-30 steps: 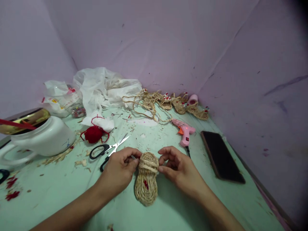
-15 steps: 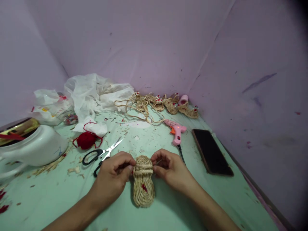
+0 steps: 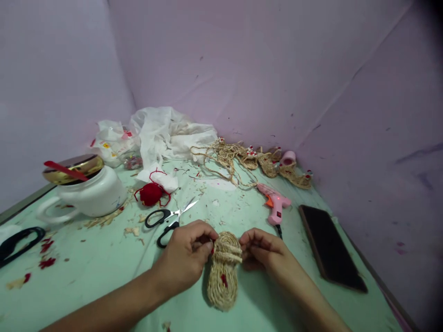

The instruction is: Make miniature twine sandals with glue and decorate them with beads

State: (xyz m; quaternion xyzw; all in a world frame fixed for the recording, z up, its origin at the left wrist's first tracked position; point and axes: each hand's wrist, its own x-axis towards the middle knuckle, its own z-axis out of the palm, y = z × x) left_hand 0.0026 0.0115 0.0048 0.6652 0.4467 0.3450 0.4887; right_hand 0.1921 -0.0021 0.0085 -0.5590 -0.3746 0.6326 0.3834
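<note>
A small coiled jute slipper [image 3: 221, 269] stands up between my hands, low in the middle of the view. A dark red patch marks its lower half, and two braided straps [image 3: 228, 251] cross its upper half. My left hand [image 3: 188, 251] pinches the slipper's left edge by the strap ends, with a bit of red showing at the fingertips. On the other side, my right hand [image 3: 266, 251] has its fingers closed at the right strap ends. What exactly those fingertips grip is hidden.
Black-handled scissors [image 3: 176, 216], red yarn [image 3: 150, 193] and a white pot [image 3: 93, 193] lie left. A pink glue gun [image 3: 275, 203] and a phone [image 3: 332, 249] are right. Behind are jute cord [image 3: 230, 157], more slippers [image 3: 268, 164] and white plastic bags [image 3: 169, 133].
The view has swung left, so everything appears farther right and the whole pot shows. The slipper leans slightly more, and both hands stay at its strap ends.
</note>
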